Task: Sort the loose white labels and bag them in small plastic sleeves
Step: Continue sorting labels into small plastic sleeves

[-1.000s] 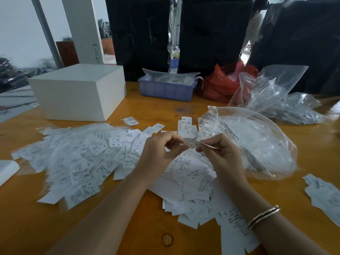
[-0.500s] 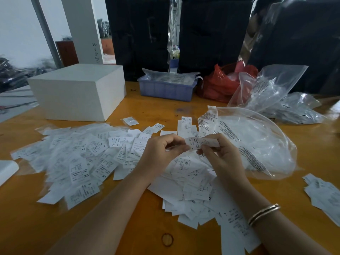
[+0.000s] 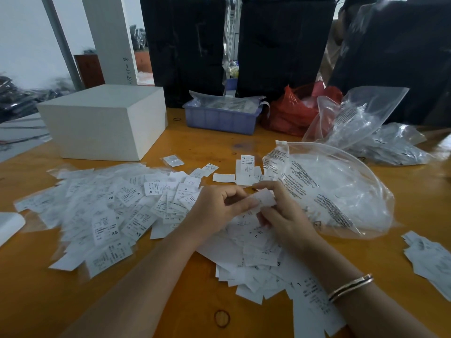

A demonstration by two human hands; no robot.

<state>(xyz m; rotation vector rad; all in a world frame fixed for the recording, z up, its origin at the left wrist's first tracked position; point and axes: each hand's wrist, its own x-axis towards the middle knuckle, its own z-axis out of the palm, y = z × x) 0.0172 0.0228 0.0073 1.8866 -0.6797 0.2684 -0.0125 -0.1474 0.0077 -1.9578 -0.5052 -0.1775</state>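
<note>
Since half a second ago: label (image 3: 264,198) between the two hands has turned from a flat strip held edge-on into a broader, blurred white patch; both hands sit slightly closer together. Pile and bags unchanged.

Near edge of tabletop (image 3: 36,301): a rubber band (image 3: 222,318) lies alone on the wood. Right wrist carries a bangle (image 3: 350,287).

Middle: left hand (image 3: 217,211) and right hand (image 3: 285,215) meet above the loose labels (image 3: 256,250). Fingers of both are curled and pinching the one label from either side. Whether a small sleeve is already around it, cannot tell; motion blur.

Left of the hands: spread of bagged labels (image 3: 107,211), size marks XS, S and XL readable. Right: large clear bag (image 3: 329,191), mouth toward the hands, contents indistinct.

Far edge: white box (image 3: 105,120), blue tray (image 3: 222,115), red bag (image 3: 292,111).

Judgement: step in hand is handling a single label, either reading its size or feeding it into a sleeve. Next move likely needs a fine two-finger hold to keep the sleeve mouth open, then setting the piece onto the left spread.
</note>
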